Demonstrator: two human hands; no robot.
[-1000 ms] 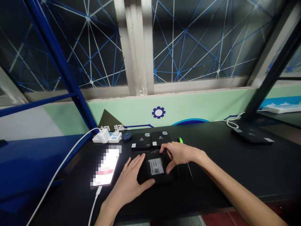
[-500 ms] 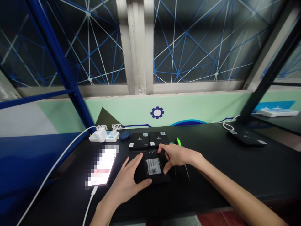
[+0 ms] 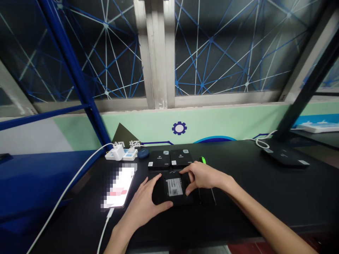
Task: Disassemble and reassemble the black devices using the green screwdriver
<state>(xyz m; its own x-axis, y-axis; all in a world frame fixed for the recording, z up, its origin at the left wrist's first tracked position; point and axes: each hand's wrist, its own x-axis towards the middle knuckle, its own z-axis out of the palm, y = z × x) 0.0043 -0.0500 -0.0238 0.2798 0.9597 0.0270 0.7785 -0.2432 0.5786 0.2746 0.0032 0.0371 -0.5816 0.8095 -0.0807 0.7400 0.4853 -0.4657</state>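
Note:
A flat black box like a set-top box (image 3: 175, 187) lies on the black table with a white printed label facing up. My left hand (image 3: 144, 199) is spread around its left side, fingertips by the far left corner and thumb on the near edge, bracing it. At the right side, my right hand (image 3: 205, 176) has its thumb and index finger bent against the box's edge and top. Whether a part is pinched there is hidden. Partly under that hand lies a screwdriver with a green handle (image 3: 203, 160); two thin metal shafts show below.
Two similar black boxes, the left one (image 3: 159, 159) and the right one (image 3: 181, 157), stand behind. A lit phone (image 3: 120, 187) on a white cable lies left, near a power strip (image 3: 127, 155) and a dark blue round object (image 3: 143, 153). Another black device (image 3: 286, 157) sits far right.
The whole view has shifted slightly, so everything appears a little to the right. Both hands keep their places on the box; the right fingers have bent slightly.

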